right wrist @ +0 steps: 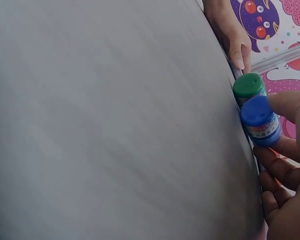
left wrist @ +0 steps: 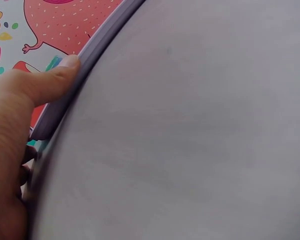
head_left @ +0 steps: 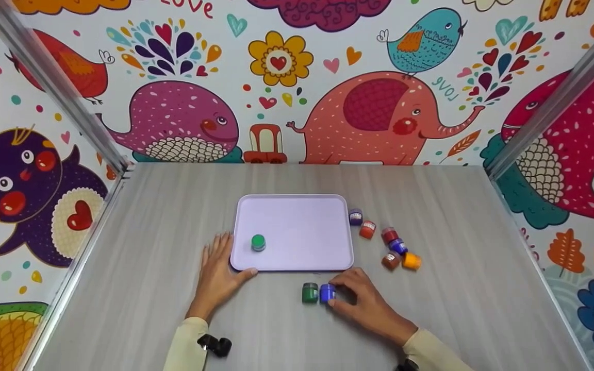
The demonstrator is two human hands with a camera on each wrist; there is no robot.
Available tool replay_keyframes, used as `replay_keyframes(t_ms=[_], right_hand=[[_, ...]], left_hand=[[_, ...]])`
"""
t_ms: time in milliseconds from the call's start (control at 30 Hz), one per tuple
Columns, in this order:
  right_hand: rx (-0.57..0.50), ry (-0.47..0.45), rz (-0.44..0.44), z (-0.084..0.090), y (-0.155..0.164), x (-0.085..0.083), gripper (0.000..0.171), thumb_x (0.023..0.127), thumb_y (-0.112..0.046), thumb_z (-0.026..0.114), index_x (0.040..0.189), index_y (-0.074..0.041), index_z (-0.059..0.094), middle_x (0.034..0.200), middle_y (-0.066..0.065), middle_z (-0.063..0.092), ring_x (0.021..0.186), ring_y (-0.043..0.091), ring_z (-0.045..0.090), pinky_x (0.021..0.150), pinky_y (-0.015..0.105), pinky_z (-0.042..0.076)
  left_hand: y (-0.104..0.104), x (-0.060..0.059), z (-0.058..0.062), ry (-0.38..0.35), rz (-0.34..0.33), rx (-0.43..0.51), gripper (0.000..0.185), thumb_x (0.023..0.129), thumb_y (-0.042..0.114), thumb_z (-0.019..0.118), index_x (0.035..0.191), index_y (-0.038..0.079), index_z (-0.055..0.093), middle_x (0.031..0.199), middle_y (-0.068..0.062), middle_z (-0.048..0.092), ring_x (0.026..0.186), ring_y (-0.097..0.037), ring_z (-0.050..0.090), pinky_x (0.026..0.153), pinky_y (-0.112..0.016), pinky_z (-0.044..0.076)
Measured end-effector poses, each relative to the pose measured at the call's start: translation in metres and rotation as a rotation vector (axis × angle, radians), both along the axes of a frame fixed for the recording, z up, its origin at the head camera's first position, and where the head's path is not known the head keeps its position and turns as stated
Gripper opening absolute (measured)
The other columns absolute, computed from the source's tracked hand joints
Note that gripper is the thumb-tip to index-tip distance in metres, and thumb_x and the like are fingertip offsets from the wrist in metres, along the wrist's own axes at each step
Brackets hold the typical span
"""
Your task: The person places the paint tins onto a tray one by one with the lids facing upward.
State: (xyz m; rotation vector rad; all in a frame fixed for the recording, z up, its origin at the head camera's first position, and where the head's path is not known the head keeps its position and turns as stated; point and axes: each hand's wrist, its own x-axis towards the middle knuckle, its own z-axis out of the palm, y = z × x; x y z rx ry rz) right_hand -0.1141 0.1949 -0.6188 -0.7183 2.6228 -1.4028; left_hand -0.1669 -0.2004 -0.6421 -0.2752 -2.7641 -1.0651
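Seems at the stage of taking hold of a small blue plastic jar [head_left: 326, 294], just beside a small dark-green plastic jar [head_left: 310, 293] on the pale, wood-grained table [head_left: 271, 330]. Pinched there between thumb and forefinger of the right hand [head_left: 366, 301], other fingers loosely bent alongside; standing or lying, impossible to tell. Resting at the near left corner of a rectangular lilac tray with rounded corners [head_left: 302, 226]: the left hand [head_left: 219, 281], fingers extended along the side, thumb against the near rim (perhaps for steadying). Next, probably calls for a firm pinch and a clean lift, without nudging the dark-green neighbour. Upright on the tray, towards its left: a small green-lidded jar [head_left: 258, 242]. Right of the tray, six more small coloured jars [head_left: 367, 230]. All squat, smooth and roughly cylindrical, likely to roll if tipped. Flat, plain tray surface, low raised rim.
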Motion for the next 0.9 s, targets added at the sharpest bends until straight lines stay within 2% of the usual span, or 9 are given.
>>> replay_keyframes(t_ms=[133,367,600,700,900], right_hand=[[0.001,-0.012,0.013,0.000,0.000,0.003,0.034,0.098,-0.037,0.086,0.128,-0.030,0.073,0.129,-0.013,0.067,0.122,0.015,0.055,0.108,0.031,0.049],[-0.034,-0.123,0.051,0.001,0.000,0.008,0.041,0.095,-0.027,0.090,0.130,-0.031,0.068,0.131,-0.008,0.060,0.124,0.018,0.056,0.111,0.030,0.046],[-0.011,-0.099,0.070,0.003,0.000,0.006,0.047,0.093,-0.021,0.090,0.135,-0.026,0.069,0.132,-0.009,0.064,0.124,0.017,0.055,0.112,0.028,0.046],[-0.059,-0.110,0.061,0.006,0.000,0.003,0.043,0.092,-0.017,0.091,0.130,-0.025,0.072,0.127,-0.009,0.067,0.121,0.017,0.056,0.110,0.026,0.046],[-0.154,-0.098,0.034,0.013,0.001,-0.004,0.041,0.089,-0.010,0.092,0.124,-0.021,0.073,0.122,-0.004,0.069,0.118,0.021,0.059,0.108,0.028,0.045]], left_hand=[[0.001,0.001,0.000,0.009,-0.003,0.005,0.115,0.085,0.054,0.090,0.165,-0.011,0.038,0.171,-0.032,0.038,0.163,-0.055,0.024,0.131,-0.074,0.007],[0.000,0.000,0.000,-0.004,-0.003,0.009,0.116,0.086,0.055,0.089,0.166,-0.011,0.037,0.172,-0.032,0.037,0.164,-0.054,0.022,0.132,-0.072,0.006],[0.002,-0.001,0.001,-0.057,0.010,0.008,0.120,0.083,0.055,0.091,0.166,-0.010,0.035,0.173,-0.031,0.035,0.166,-0.051,0.020,0.134,-0.069,0.004],[0.003,-0.002,0.002,-0.081,0.015,0.012,0.121,0.083,0.055,0.092,0.168,-0.009,0.034,0.175,-0.029,0.033,0.167,-0.048,0.018,0.135,-0.066,0.002],[0.002,-0.002,0.003,-0.079,0.015,0.015,0.119,0.084,0.055,0.091,0.167,-0.009,0.034,0.175,-0.029,0.032,0.167,-0.049,0.017,0.134,-0.067,0.001]])
